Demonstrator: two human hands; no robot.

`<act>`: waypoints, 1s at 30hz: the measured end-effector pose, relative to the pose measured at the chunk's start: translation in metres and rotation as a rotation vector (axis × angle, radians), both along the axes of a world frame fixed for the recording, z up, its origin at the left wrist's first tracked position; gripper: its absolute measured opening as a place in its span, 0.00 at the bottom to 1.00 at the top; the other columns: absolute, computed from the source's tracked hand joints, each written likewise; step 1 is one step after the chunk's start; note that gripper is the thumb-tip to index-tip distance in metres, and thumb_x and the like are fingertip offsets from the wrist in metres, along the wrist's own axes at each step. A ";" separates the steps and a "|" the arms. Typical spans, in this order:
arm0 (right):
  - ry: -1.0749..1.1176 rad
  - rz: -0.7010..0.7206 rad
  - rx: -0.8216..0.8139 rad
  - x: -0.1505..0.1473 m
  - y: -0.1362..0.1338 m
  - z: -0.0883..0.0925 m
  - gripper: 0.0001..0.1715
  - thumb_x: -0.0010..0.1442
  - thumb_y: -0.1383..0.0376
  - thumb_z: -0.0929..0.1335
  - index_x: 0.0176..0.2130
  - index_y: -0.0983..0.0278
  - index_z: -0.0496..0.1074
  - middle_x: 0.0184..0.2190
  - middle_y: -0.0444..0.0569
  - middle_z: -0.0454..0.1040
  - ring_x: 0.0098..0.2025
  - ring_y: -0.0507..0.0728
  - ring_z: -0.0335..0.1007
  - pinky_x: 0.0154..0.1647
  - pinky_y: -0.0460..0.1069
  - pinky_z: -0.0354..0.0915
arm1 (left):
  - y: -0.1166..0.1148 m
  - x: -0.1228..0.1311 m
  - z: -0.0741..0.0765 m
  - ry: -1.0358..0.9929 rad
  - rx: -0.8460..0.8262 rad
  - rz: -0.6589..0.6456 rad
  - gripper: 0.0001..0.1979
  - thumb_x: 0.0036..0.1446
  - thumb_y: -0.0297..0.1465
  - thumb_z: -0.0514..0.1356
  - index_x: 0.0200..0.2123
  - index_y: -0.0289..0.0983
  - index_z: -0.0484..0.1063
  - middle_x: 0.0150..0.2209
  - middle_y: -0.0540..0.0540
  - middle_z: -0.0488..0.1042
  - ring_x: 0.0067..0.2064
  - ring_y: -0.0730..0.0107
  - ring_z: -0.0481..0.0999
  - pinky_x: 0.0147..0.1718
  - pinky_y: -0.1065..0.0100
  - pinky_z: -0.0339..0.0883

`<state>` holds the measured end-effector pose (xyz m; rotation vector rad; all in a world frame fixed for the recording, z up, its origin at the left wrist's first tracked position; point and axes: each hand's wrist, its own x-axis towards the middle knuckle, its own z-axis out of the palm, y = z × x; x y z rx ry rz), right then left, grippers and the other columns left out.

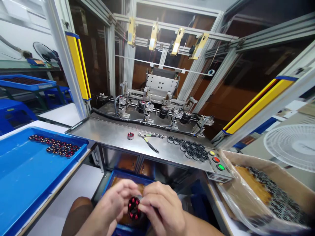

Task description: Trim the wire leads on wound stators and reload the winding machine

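Observation:
A motor stator [134, 208], a small dark ring with red windings, is held between my hands low in the middle of the head view. My left hand [114, 203] curls around its left side, with the upper fingers raised over it. On the other side, my right hand [163, 206] pinches at its right edge with thumb and fingers; whether a wire is in that pinch is too small to tell. Ahead on the metal ledge lie another red-wound stator [130, 135] and cutting pliers [150, 141] with their handles apart.
A blue tray [36, 177] on the left bears several wound stators [62, 148]. Several black cores [194, 150] sit on the ledge beside a button box [220, 177]. A lined carton [236, 193] of cores stands right. Behind is a framed machine [162, 85].

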<state>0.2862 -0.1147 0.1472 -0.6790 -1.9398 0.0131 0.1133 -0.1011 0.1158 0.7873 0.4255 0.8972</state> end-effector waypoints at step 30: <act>0.473 0.138 -0.530 0.006 0.001 -0.025 0.16 0.49 0.57 0.79 0.37 0.58 0.77 0.36 0.46 0.72 0.36 0.53 0.69 0.36 0.48 0.67 | -0.002 0.006 -0.011 0.092 0.056 -0.008 0.18 0.53 0.44 0.68 0.36 0.34 0.79 0.26 0.43 0.79 0.26 0.68 0.78 0.24 0.73 0.68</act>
